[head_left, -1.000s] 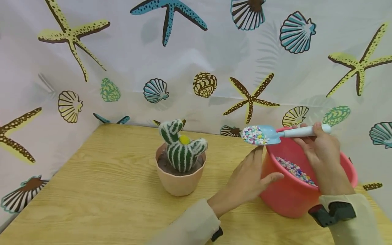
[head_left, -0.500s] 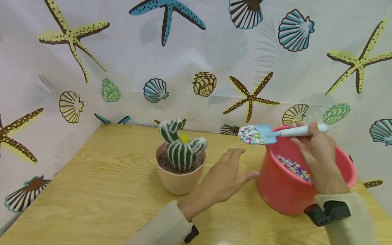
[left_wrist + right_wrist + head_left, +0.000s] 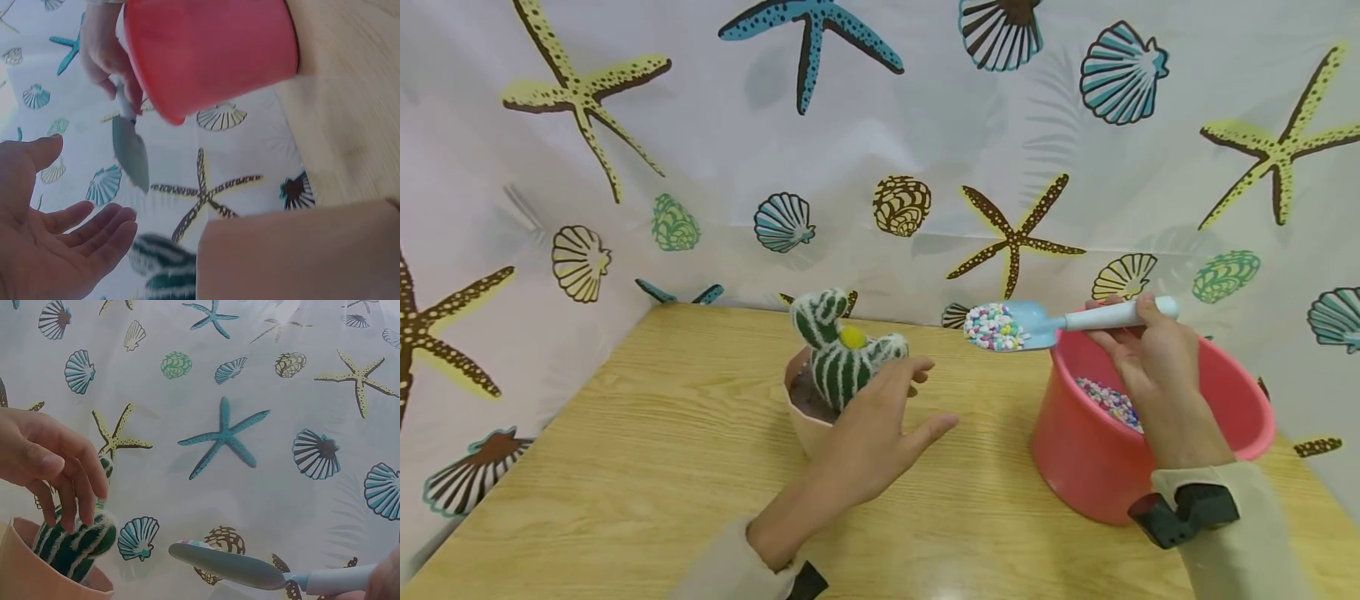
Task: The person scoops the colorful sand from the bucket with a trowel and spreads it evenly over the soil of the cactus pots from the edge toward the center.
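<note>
My right hand (image 3: 1165,387) grips the white handle of a light-blue garden trowel (image 3: 1040,322), held roughly level above the table. Small multicoloured pebbles (image 3: 992,327) are heaped on its blade. My left hand (image 3: 868,437) hovers with relaxed, spread fingers at the cactus pot, hiding much of its right side. A green and white knitted cactus (image 3: 835,371) with a yellow flower stands in the peach flowerpot (image 3: 44,572). Whether the left fingers touch the cactus, I cannot tell. In the left wrist view that palm (image 3: 50,250) holds nothing.
Behind and below my right hand stands a red bucket (image 3: 1086,467), with more coloured pebbles (image 3: 1105,398) inside. Pot and bucket stand apart on the wooden table (image 3: 647,467). A white cloth (image 3: 865,108) printed with starfish and shells hangs behind the table.
My left hand has moved left, from under the trowel beside the bucket across to the cactus pot. The loaded trowel has shifted slightly left in my right hand.
</note>
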The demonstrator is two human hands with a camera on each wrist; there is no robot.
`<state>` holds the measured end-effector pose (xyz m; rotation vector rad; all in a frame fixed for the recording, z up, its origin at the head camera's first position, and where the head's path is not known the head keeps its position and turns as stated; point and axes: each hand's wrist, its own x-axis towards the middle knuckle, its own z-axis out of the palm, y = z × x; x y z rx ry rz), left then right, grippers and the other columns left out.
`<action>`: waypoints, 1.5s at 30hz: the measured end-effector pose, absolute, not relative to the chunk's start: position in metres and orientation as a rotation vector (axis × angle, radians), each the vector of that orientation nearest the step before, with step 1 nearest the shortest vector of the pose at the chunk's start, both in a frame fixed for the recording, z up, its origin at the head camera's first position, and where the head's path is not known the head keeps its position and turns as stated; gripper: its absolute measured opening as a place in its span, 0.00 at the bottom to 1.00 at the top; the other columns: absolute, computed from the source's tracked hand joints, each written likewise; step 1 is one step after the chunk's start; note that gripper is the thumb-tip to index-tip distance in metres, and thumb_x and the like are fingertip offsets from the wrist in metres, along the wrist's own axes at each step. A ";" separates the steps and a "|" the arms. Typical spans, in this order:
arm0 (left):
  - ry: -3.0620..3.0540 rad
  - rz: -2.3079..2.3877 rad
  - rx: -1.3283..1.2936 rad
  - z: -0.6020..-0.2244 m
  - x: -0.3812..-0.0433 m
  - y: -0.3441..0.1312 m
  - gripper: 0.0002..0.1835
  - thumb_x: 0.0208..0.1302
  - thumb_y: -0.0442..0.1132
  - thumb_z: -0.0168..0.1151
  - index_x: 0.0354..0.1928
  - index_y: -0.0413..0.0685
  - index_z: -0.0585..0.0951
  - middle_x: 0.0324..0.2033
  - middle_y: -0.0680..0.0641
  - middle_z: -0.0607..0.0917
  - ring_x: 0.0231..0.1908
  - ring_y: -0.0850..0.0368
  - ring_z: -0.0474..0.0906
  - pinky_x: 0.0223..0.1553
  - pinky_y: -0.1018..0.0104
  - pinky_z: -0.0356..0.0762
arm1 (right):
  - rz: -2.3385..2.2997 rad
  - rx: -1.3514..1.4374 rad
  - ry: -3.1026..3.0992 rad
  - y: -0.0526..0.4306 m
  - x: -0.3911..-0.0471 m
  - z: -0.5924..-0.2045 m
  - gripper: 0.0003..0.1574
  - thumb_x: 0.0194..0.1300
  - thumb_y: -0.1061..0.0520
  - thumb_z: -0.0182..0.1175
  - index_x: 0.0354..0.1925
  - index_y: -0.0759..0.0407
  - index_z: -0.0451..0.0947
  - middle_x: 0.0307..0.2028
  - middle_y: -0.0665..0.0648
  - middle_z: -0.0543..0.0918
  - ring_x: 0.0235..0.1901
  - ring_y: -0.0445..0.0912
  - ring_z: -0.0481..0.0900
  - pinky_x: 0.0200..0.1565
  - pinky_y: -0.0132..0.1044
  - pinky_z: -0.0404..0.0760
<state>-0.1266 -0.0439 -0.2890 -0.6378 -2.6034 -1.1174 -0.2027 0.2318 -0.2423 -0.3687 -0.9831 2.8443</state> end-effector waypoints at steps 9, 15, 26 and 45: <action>-2.349 -1.123 -0.504 -0.293 -0.124 -0.086 0.19 0.61 0.39 0.66 0.48 0.36 0.73 0.44 0.41 0.75 0.45 0.48 0.72 0.48 0.55 0.76 | 2.844 -0.390 -1.030 0.215 -0.204 -0.242 0.34 0.70 0.53 0.49 0.70 0.40 0.51 0.57 0.57 0.66 0.68 0.56 0.60 0.65 0.50 0.58; -2.342 -1.136 -0.339 -0.295 -0.129 -0.111 0.22 0.61 0.38 0.65 0.51 0.34 0.70 0.47 0.38 0.70 0.49 0.45 0.69 0.51 0.51 0.74 | 2.846 -0.378 -1.083 0.205 -0.205 -0.240 0.33 0.73 0.52 0.44 0.71 0.42 0.47 0.58 0.56 0.63 0.68 0.56 0.59 0.65 0.50 0.59; -2.496 -1.277 -0.212 -0.314 -0.148 -0.145 0.41 0.59 0.49 0.65 0.67 0.37 0.57 0.62 0.36 0.61 0.60 0.42 0.58 0.56 0.44 0.64 | 2.821 -0.386 -1.188 0.187 -0.209 -0.240 0.27 0.75 0.52 0.39 0.69 0.49 0.50 0.56 0.58 0.64 0.66 0.57 0.62 0.66 0.51 0.60; -2.773 -1.421 -0.565 -0.349 -0.187 -0.168 0.66 0.47 0.54 0.75 0.74 0.40 0.37 0.73 0.36 0.49 0.72 0.39 0.48 0.68 0.43 0.55 | 2.719 -0.325 -1.477 0.163 -0.209 -0.245 0.34 0.77 0.53 0.31 0.75 0.48 0.35 0.71 0.64 0.52 0.67 0.57 0.61 0.66 0.49 0.63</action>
